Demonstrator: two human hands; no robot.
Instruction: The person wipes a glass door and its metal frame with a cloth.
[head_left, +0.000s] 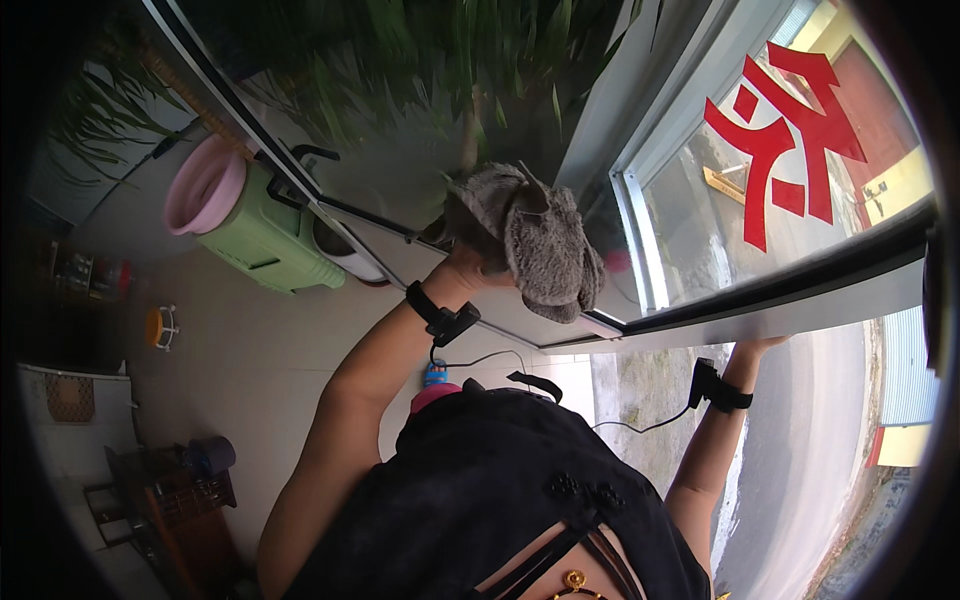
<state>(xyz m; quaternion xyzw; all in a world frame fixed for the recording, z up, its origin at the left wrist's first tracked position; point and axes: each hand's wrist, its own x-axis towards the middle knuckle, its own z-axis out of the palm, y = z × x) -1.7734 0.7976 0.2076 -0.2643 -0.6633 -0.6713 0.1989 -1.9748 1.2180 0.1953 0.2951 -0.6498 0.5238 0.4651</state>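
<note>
A bunched grey-brown plush cloth (551, 247) is held in my left hand (476, 268), which reaches up against the glass door pane (375, 165). Part of that hand is hidden beneath the cloth. My right hand (761, 345) is at the outer edge of the metal door frame (712, 330); its fingers are mostly hidden behind the frame, so their grip does not show. Each wrist wears a black strap with a small device and a cable. Large red lettering is stuck on the glass to the right.
A green bin-like container (262, 232) with a pink basin (206, 187) stands left beyond the glass. Leafy plants show at the top. A small orange-topped stool (157, 328) and dark wooden furniture (180, 517) are at the left. A road (802, 450) lies outside at the right.
</note>
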